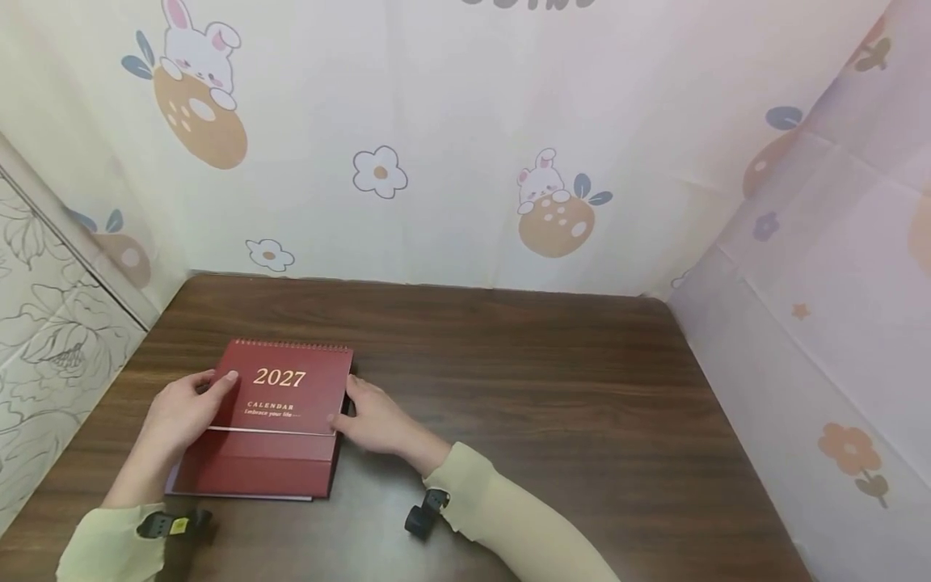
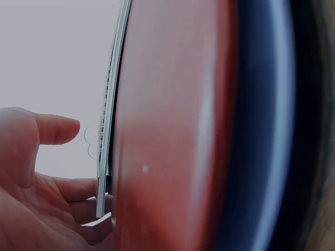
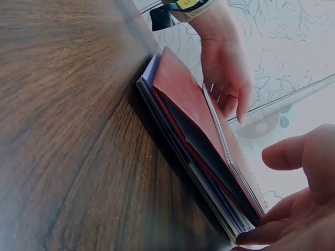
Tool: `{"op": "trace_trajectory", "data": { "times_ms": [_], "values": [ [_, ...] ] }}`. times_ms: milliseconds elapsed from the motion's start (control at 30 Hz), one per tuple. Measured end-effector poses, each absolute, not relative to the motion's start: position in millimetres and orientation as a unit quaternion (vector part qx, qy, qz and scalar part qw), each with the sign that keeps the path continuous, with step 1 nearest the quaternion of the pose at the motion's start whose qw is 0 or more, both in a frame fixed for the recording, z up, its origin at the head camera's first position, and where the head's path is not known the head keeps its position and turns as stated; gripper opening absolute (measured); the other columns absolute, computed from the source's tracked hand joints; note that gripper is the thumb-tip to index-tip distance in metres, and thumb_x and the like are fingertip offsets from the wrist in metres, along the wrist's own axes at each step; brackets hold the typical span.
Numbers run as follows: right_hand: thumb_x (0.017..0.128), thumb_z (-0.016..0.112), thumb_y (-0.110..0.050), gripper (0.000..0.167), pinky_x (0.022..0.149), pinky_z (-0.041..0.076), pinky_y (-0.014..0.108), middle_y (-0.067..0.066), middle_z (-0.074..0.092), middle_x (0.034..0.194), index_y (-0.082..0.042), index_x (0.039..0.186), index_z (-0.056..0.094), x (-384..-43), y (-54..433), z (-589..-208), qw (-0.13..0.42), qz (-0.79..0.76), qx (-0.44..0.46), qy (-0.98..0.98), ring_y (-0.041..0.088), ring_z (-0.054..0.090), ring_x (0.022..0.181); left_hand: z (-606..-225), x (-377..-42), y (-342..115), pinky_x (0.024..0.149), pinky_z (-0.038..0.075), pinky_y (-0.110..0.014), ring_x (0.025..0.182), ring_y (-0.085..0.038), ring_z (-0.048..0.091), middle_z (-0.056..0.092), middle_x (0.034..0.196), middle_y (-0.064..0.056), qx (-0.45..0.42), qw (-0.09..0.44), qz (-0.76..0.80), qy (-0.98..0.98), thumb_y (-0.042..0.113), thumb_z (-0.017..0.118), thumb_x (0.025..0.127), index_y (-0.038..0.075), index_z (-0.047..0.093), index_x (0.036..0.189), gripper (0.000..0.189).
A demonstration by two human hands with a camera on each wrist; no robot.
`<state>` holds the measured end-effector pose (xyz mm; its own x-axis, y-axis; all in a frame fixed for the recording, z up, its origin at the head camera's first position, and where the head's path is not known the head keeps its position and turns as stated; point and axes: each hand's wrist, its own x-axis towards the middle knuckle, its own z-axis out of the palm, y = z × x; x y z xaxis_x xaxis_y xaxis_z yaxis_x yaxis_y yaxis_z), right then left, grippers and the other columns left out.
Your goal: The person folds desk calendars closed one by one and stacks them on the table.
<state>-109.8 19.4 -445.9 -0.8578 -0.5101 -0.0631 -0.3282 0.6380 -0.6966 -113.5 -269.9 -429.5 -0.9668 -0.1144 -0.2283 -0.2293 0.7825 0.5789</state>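
Observation:
A dark red 2027 desk calendar (image 1: 280,396) with a spiral binding lies at the left of the table, its folded base toward me. Beneath it shows a lilac-edged flat item (image 3: 152,69), mostly hidden. At the calendar's left edge is my left hand (image 1: 178,411); its fingers touch the side, and in the left wrist view the thumb stands off the cover. My right hand (image 1: 378,416) rests its fingers against the right edge. In the right wrist view that thumb is raised, apart from the cover. Some fingertips are hidden behind the edges.
The dark wood table (image 1: 553,404) stretches to the right. Patterned cloth (image 1: 451,218) hangs along its back and right sides. A floral panel (image 1: 44,347) stands at the left. Each wrist wears a black strap with a small camera (image 1: 419,521).

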Motion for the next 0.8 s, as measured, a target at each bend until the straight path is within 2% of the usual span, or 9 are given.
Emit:
{"op": "trace_trajectory", "data": {
  "times_ms": [233,367,667,800],
  "values": [
    [0.099,0.055,-0.034,0.068,0.117,0.023,0.031,0.017,0.035,0.156,0.000,0.153,0.032,-110.0,12.2,-446.6,0.141,-0.333,-0.237,0.901,0.027,0.029,0.146,-431.8,-114.4,-277.1,0.089,0.041,-0.065,0.117,-0.054,0.044,0.041,0.134,-0.043,-0.120,0.076,0.327,0.934,0.056,0.037,0.102,-0.017,0.041,0.137,0.082],
    [0.099,0.055,-0.036,0.069,0.117,0.022,0.029,0.018,0.034,0.157,0.002,0.152,0.033,-111.0,9.2,-449.3,0.144,-0.320,-0.234,0.907,0.026,0.028,0.147,-434.6,-114.9,-280.4,0.087,0.042,-0.064,0.115,-0.054,0.045,0.043,0.131,-0.043,-0.120,0.066,0.326,0.935,0.056,0.037,0.102,-0.017,0.044,0.135,0.081],
    [0.100,0.055,-0.036,0.065,0.117,0.022,0.030,0.018,0.034,0.157,0.002,0.150,0.037,-114.9,7.7,-451.2,0.138,-0.310,-0.237,0.910,0.027,0.028,0.146,-434.8,-118.3,-283.7,0.086,0.043,-0.062,0.114,-0.053,0.045,0.041,0.133,-0.043,-0.120,0.082,0.335,0.931,0.058,0.036,0.101,-0.017,0.041,0.137,0.083],
    [0.099,0.056,-0.036,0.062,0.116,0.024,0.031,0.016,0.036,0.156,-0.001,0.149,0.042,-117.0,12.4,-451.6,0.137,-0.321,-0.223,0.910,0.026,0.030,0.145,-436.7,-119.4,-281.2,0.091,0.038,-0.066,0.119,-0.055,0.041,0.039,0.135,-0.043,-0.101,0.067,0.327,0.937,0.055,0.037,0.102,-0.017,0.038,0.139,0.080]
  ]
}}
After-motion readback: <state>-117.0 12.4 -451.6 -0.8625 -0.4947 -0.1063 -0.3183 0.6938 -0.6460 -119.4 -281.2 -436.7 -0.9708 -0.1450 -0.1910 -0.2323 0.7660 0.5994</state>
